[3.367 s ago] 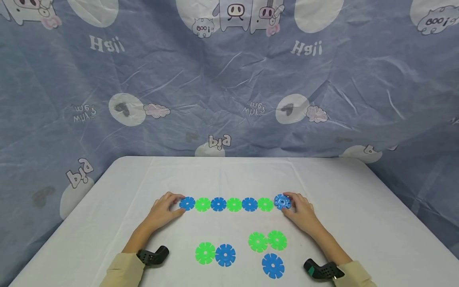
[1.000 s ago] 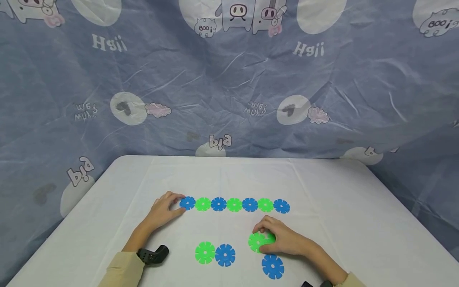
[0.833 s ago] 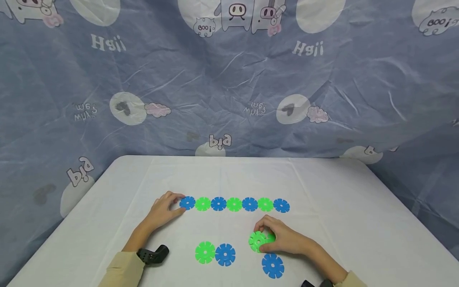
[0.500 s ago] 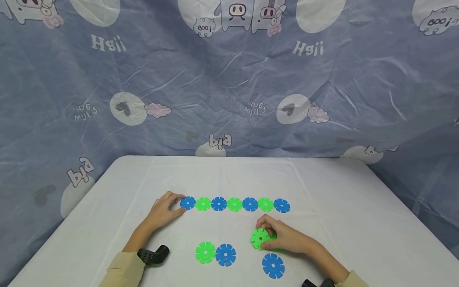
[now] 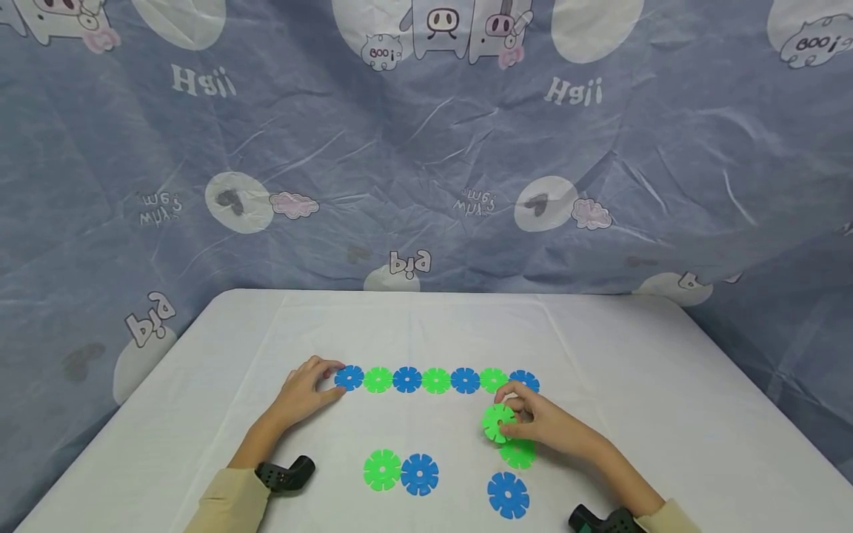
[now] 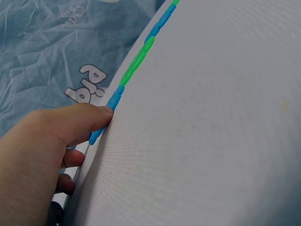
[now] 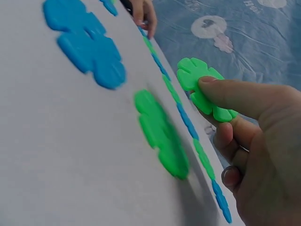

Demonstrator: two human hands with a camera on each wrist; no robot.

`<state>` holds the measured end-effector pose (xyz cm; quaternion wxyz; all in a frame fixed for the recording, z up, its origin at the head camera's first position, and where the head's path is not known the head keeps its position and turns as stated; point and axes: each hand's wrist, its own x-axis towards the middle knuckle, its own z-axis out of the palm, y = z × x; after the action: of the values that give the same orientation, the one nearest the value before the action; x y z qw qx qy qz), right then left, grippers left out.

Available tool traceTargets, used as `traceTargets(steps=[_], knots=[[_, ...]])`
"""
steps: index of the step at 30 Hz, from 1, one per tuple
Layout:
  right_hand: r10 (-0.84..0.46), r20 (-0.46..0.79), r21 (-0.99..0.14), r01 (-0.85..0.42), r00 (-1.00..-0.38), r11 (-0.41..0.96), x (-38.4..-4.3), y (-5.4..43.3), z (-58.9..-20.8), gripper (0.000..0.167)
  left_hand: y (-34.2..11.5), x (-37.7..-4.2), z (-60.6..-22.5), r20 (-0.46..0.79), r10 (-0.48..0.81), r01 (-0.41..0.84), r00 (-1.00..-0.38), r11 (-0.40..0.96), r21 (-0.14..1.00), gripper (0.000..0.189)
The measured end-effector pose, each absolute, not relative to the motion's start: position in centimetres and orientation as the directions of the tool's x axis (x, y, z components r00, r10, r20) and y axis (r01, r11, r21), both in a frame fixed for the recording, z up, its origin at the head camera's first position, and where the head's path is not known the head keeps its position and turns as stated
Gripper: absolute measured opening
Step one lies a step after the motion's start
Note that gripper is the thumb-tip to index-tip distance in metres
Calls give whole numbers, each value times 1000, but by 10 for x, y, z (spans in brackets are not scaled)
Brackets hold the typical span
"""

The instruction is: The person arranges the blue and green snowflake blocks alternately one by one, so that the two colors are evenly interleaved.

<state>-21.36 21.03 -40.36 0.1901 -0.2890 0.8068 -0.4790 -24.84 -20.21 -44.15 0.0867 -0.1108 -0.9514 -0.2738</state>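
The step in hand seems to be adding another piece to the row (image 5: 436, 374), and the right hand (image 5: 560, 426) is holding a green disc (image 5: 492, 420) ready for it. Thumb and fingers are gripping that disc, the thumb pressing on its face and fingers sitting behind it; the right wrist view is showing it raised off the table (image 5: 600, 333), near the row's right end. The left hand (image 5: 303, 392) is pinching the first blue (image 5: 350, 375) at the row's left end, apparently steadying the line. Colours are alternating along the row, and the last blue (image 5: 526, 377) is partly hiding behind the right hand's fingers. The next move is probably calling for setting the green disc beyond that right end, laying it flat and in line without nudging its neighbour. As for looks, it is showing a bright, even green, a flower-like round outline with slots cutting in from the rim, and a small hole near the thumb tip; it is tilting rather than lying flat. A spare green (image 5: 517, 455) is lying just below it in the head view, a loose blue (image 5: 503, 497) nearer the person, while a green piece (image 5: 377, 471) and a blue piece (image 5: 415, 477) are resting side by side farther left.
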Motion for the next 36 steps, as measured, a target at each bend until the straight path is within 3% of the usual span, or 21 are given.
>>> traceTargets(steps=[5, 9, 14, 22, 36], knots=[[-613, 38, -886, -310, -789, 344, -224, 230, -402, 40, -202, -249, -442, 222, 161, 254, -962, 829, 498, 40], [-517, 123, -872, -341, -847, 351, -232, 246, -404, 42, -202, -249, -443, 226, 160, 256, -961, 828, 500, 40], [-323, 226, -845, -350, -919, 404, -236, 262, -411, 39, -203, -248, -443, 225, 153, 250, -962, 824, 508, 39], [-102, 283, -759, -287, -954, 585, -240, 275, -425, 36, -203, -248, -443, 228, 163, 260, -960, 823, 505, 39], [-59, 267, -525, -197, -962, 828, -246, 279, -435, 42, -203, -248, -442, 248, 171, 278, -954, 819, 502, 39]])
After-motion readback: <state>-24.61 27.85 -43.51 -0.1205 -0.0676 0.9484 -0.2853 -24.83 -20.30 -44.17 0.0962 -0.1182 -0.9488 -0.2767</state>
